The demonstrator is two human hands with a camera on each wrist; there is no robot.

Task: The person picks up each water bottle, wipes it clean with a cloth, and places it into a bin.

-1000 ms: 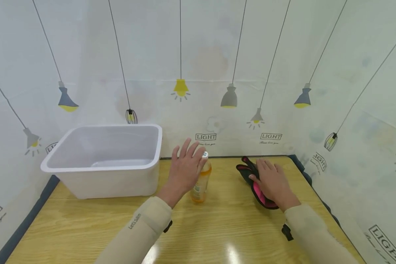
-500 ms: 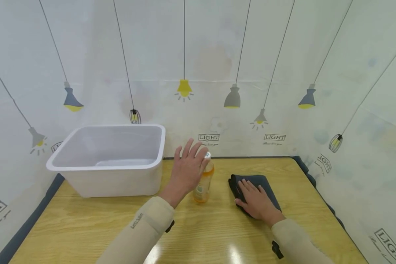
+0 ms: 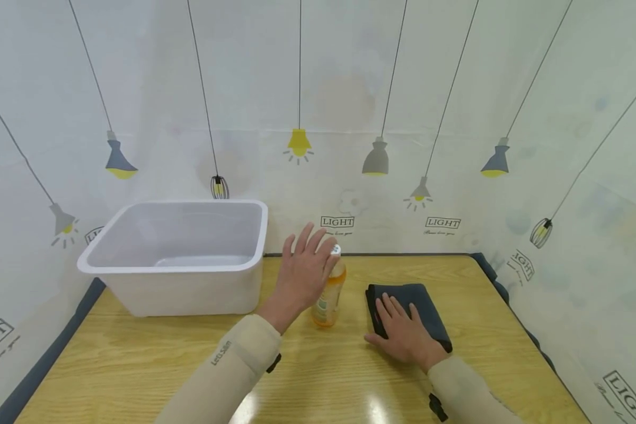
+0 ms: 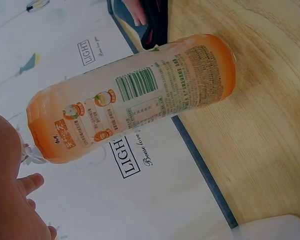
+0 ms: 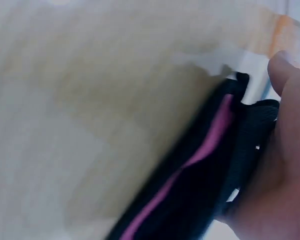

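On the table stands an upright plastic bottle [image 3: 330,301] of orange drink with a white cap. My left hand [image 3: 300,275] is at the bottle's top, fingers spread and extended; in the left wrist view part of that hand [image 4: 5,175] covers the cap, so the contact there is hidden. To the right lies a dark navy, flat, folded fabric item [image 3: 424,309] with black edging. Its pink lining [image 5: 210,135] shows along one side in the right wrist view. My right hand [image 3: 404,334] rests on it, palm down with extended fingers.
A large white plastic tub [image 3: 172,291] stands at the left back of the wooden table [image 3: 307,377]. A white sheet printed with hanging lamps [image 3: 339,165] rises behind and along both sides of the table.
The dark fabric item went from a bent shape showing pink to a flat square, and came nearer. My right hand moved toward me and left with it. My left hand stayed by the bottle.
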